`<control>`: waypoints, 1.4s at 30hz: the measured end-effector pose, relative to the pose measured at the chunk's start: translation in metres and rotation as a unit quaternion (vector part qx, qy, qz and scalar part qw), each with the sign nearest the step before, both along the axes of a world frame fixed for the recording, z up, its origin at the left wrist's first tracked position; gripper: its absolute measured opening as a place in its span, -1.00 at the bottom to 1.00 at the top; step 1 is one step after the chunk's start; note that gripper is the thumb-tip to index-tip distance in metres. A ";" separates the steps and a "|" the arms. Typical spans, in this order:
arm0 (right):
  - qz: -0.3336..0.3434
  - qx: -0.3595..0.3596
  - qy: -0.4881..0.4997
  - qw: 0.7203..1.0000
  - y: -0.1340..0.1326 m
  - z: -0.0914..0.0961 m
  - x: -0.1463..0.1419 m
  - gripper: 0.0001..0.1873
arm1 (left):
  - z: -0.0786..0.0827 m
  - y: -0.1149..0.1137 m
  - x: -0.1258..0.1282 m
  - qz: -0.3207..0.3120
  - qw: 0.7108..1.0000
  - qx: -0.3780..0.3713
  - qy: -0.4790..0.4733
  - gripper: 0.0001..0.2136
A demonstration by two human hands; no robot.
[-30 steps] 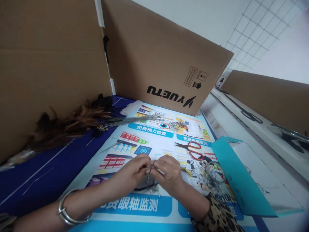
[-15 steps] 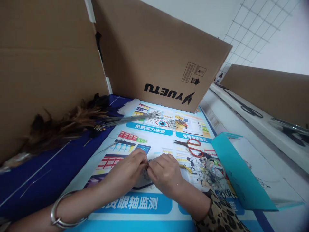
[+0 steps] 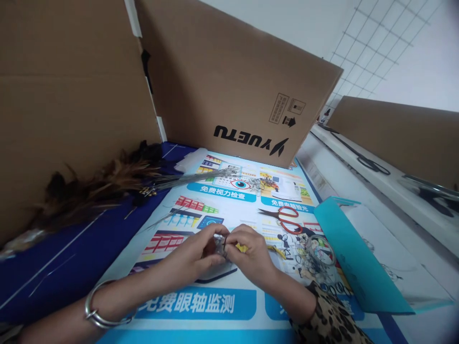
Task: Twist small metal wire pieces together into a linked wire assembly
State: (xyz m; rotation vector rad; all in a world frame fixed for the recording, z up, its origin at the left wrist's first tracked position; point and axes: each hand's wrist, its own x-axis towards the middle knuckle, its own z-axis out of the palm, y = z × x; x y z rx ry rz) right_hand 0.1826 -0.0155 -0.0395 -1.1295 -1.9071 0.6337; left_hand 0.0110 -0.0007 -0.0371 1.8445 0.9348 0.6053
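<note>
Pinching small wire piece [image 3: 221,245] between both hands: left hand [image 3: 195,253], right hand [image 3: 247,253], over poster [image 3: 201,301].

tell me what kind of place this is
Probably a small handcraft workbench, walled off by cardboard boxes. Brown feathers, red-handled scissors and loose metal rings lie on a printed poster, while both hands pinch a small wire piece.

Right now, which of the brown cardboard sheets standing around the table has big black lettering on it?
The middle cardboard sheet, straight ahead beyond the hands. It carries upside-down black letters and small shipping symbols; the left sheet and right sheet are plain.
</note>
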 end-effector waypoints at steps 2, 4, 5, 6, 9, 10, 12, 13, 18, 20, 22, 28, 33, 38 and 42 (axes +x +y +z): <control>0.011 -0.017 0.020 1.000 -0.002 0.002 -0.001 -0.83 | -0.002 0.000 0.002 0.005 1.000 0.011 0.019 -0.84; 0.018 -0.029 0.032 0.999 -0.003 0.005 -0.002 -0.83 | -0.003 0.001 0.003 0.016 0.999 0.029 0.035 -0.94; 0.022 -0.035 0.036 0.999 -0.004 0.007 -0.002 -0.83 | -0.003 0.001 0.003 0.018 0.998 0.034 0.041 -0.96; 0.026 -0.040 0.040 0.998 -0.005 0.009 -0.002 -0.82 | -0.002 0.001 0.003 0.015 0.998 0.036 0.045 -0.96; 0.044 -0.061 0.055 0.996 -0.006 0.013 -0.002 -0.82 | 0.001 0.002 0.001 -0.007 0.999 0.031 0.041 -0.93; 0.049 -0.072 0.061 0.994 -0.006 0.015 -0.002 -0.82 | 0.002 0.002 0.000 -0.013 0.999 0.031 0.040 -0.94; 0.048 -0.084 0.074 0.993 -0.006 0.018 -0.001 -0.83 | 0.002 0.003 -0.002 -0.014 0.998 0.035 0.049 -0.95; 0.039 -0.081 0.078 0.993 -0.005 0.020 0.000 -0.84 | 0.001 0.005 -0.003 -0.008 0.998 0.038 0.058 -0.96; -0.014 -0.040 0.071 0.997 -0.003 0.026 0.004 -0.87 | -0.002 0.010 -0.007 0.015 0.995 0.044 0.085 -0.96; -0.007 -0.056 0.063 0.996 -0.002 0.027 0.005 -0.88 | -0.001 0.010 -0.007 0.010 0.995 0.051 0.082 -0.96; -0.004 -0.103 0.051 0.993 -0.002 0.026 0.004 -0.88 | 0.001 0.008 -0.005 0.009 0.995 0.060 0.078 -0.95; 0.001 -0.120 -0.005 0.993 -0.003 0.030 -0.004 -0.91 | -0.002 0.000 0.001 0.015 0.993 0.085 0.087 -0.96; 0.061 -0.022 -0.049 0.997 -0.005 0.033 -0.014 -0.90 | 0.001 -0.003 0.004 -0.010 0.997 0.061 0.045 -0.86; -0.039 -0.049 0.034 0.997 -0.003 0.038 -0.011 -0.94 | 0.002 -0.005 0.003 0.007 0.991 0.104 0.079 -0.92; -0.026 -0.168 0.127 0.977 -0.003 0.040 -0.003 -0.94 | 0.004 -0.003 -0.002 0.016 0.980 0.166 0.107 -0.94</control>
